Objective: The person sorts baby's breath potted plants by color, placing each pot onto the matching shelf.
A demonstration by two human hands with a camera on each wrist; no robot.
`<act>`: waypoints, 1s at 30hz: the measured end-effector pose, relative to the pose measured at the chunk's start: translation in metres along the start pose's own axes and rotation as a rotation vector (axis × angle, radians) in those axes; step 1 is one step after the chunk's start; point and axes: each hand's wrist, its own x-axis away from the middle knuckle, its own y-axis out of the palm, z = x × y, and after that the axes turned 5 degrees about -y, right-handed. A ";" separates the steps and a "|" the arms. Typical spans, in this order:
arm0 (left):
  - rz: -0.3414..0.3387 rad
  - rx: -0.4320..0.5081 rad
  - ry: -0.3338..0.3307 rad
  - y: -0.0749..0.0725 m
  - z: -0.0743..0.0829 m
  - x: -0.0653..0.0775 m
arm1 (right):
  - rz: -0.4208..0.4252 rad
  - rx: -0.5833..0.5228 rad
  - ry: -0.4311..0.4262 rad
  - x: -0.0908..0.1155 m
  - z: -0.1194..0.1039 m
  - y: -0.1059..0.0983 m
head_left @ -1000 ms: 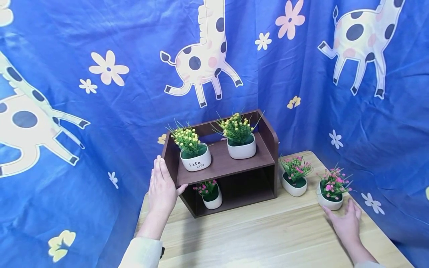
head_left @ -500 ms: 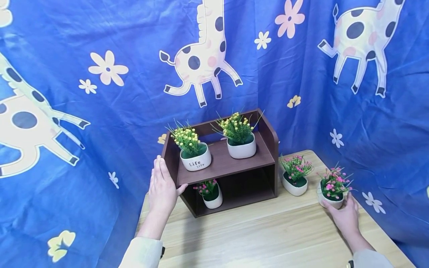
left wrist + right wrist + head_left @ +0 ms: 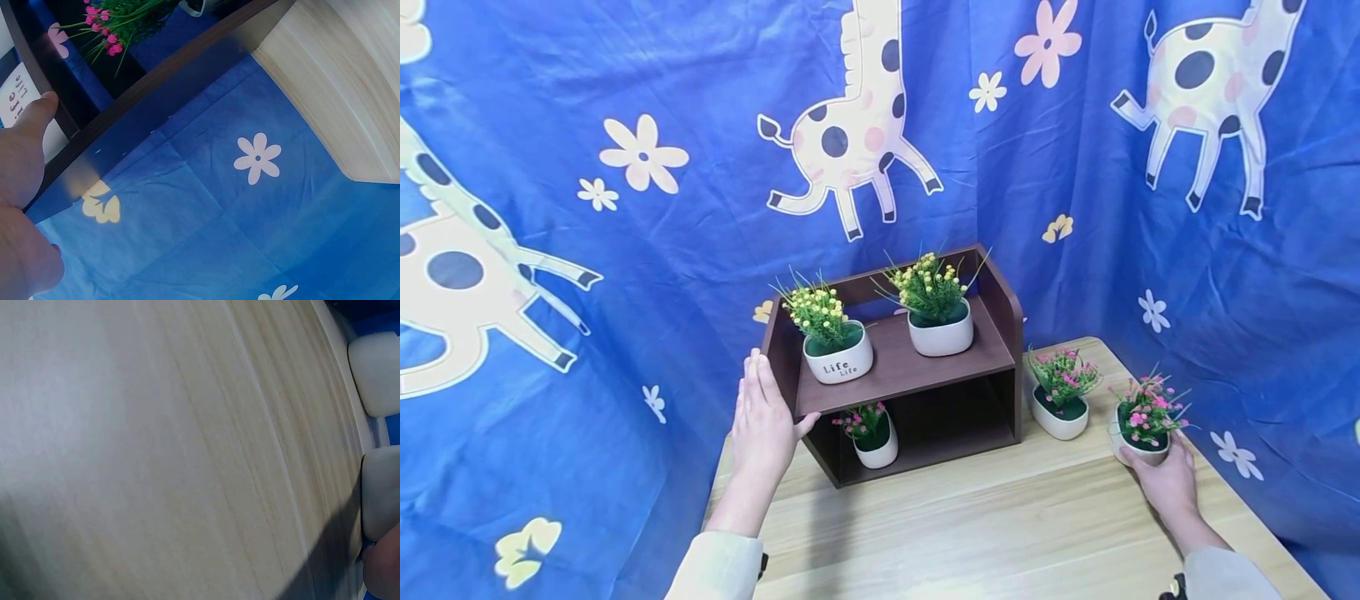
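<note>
1. Since a second ago, the right hand (image 3: 1167, 483) has moved up and in against the rightmost pot (image 3: 1144, 429); that pot, the other plants and the left hand (image 3: 763, 429) look to be where they were.
2. At far left, blue curtain (image 3: 700, 275) printed with giraffes and flowers; it runs behind everything and round to the right.
3. Next comes the left hand, out of a pale sleeve (image 3: 718, 567); its fingers are straight and lie flat along the outside of the shelf unit (image 3: 895, 371), with the thumb spread wide at the front edge of the upper board.
4. On that dark brown upper board stand two white pots of yellow flowers, the "Life" pot (image 3: 838, 358) at left and the second yellow pot (image 3: 940, 329) at right; in the compartment below, towards its left end, stands the lower pink pot (image 3: 876, 446).
5. Just right of the unit, on the wood-grained surface (image 3: 955, 517), stands the middle pink pot (image 3: 1062, 408).
6. Beyond it, near the surface's right edge, the rightmost pot stands upright, with pink flowers; the right hand grips it, thumb in front and fingers round the right side.
</note>
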 end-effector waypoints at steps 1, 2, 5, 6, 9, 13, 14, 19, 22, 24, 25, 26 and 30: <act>-0.002 -0.001 0.001 0.000 0.000 0.000 | -0.003 0.005 0.001 0.000 0.001 0.000; 0.000 -0.001 0.002 0.000 0.000 0.001 | -0.007 0.013 0.002 0.000 0.001 0.001; 0.001 0.000 0.003 0.000 0.000 0.001 | -0.012 0.019 0.003 0.000 0.002 0.002; 0.002 0.003 0.003 0.000 0.000 0.001 | -0.012 0.022 0.001 0.001 0.002 0.002; 0.003 0.008 0.000 0.000 0.000 0.000 | -0.007 0.031 -0.009 0.000 0.002 0.002; -0.004 0.015 -0.008 0.000 0.000 0.000 | -0.002 0.032 -0.017 0.000 0.002 0.002; -0.007 0.016 -0.010 0.000 0.000 0.000 | 0.000 0.029 -0.017 0.000 0.002 0.002; -0.029 0.022 -0.021 0.000 0.001 -0.001 | 0.012 0.019 -0.020 0.001 0.001 0.000; -0.032 0.026 -0.025 0.000 0.001 -0.001 | 0.019 0.006 -0.012 0.002 0.000 0.000; -0.031 0.025 -0.025 0.000 0.001 -0.001 | 0.026 -0.006 -0.001 0.003 0.001 0.000; -0.030 0.024 -0.024 0.000 0.001 0.000 | 0.030 -0.011 0.003 0.003 0.001 0.001; -0.028 0.027 -0.023 0.000 0.001 0.000 | 0.034 -0.015 0.005 0.003 0.001 0.001; -0.026 0.026 -0.022 0.000 0.000 0.000 | 0.044 -0.030 0.005 0.005 0.000 0.000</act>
